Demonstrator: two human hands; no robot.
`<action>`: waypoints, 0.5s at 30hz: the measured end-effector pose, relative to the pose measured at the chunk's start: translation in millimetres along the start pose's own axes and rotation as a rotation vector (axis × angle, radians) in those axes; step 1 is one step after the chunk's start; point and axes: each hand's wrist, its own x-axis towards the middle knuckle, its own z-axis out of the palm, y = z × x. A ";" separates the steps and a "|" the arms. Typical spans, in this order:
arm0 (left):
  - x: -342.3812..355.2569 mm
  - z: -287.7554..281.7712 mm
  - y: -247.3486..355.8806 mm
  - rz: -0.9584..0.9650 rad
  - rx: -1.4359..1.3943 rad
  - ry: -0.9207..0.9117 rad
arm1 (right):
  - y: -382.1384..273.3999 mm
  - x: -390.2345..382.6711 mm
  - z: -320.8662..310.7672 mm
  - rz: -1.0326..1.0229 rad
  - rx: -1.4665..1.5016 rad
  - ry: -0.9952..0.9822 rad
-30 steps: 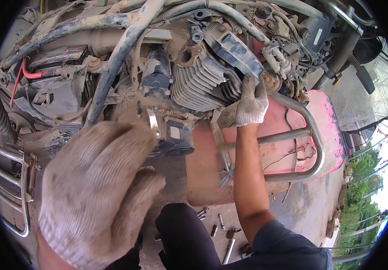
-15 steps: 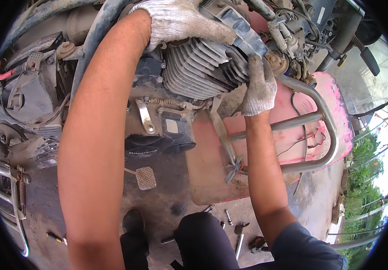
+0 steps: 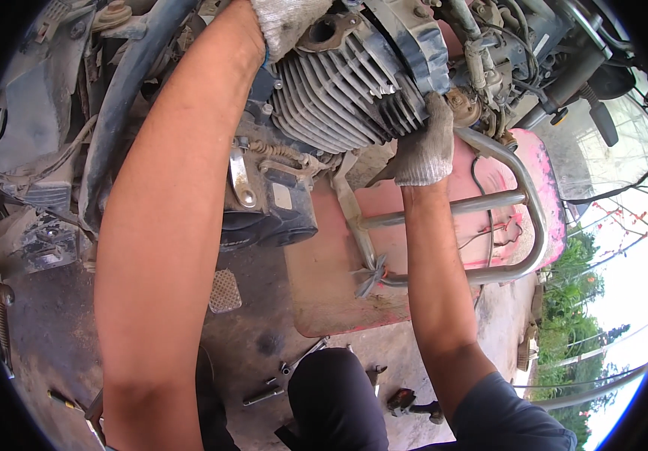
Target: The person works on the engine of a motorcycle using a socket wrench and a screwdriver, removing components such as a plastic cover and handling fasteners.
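A grey finned engine cylinder (image 3: 324,98) sits tilted at the upper middle, with a round port (image 3: 322,31) open at its top. A dark, dusty cylinder head (image 3: 423,49) adjoins its right end. My right hand (image 3: 430,146), in a dirty white knit glove, is closed round the lower right end of the cylinder; part of its fingers is hidden beneath. My left hand (image 3: 286,22), gloved too, is at the cylinder's upper left beside the port. Its fingers are cut off by the top edge. Below the cylinder is the engine case (image 3: 282,199).
A bent steel tube guard (image 3: 542,203) stands right of my right forearm, over a worn red panel (image 3: 312,301). A frame tube (image 3: 117,135) runs down the left. Below lie a ratchet wrench (image 3: 305,355), a socket tool (image 3: 264,396) and a power tool (image 3: 406,402). A pedal (image 3: 225,292) juts out.
My left hand has moved up and left off the cylinder's top, uncovering the port. My right hand has shifted slightly down round the cylinder's end. The whole view has shifted a little.
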 end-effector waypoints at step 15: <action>-5.6 -6.2 32.7 -0.276 0.669 -0.062 | -4.1 1.9 11.4 0.009 0.212 0.124</action>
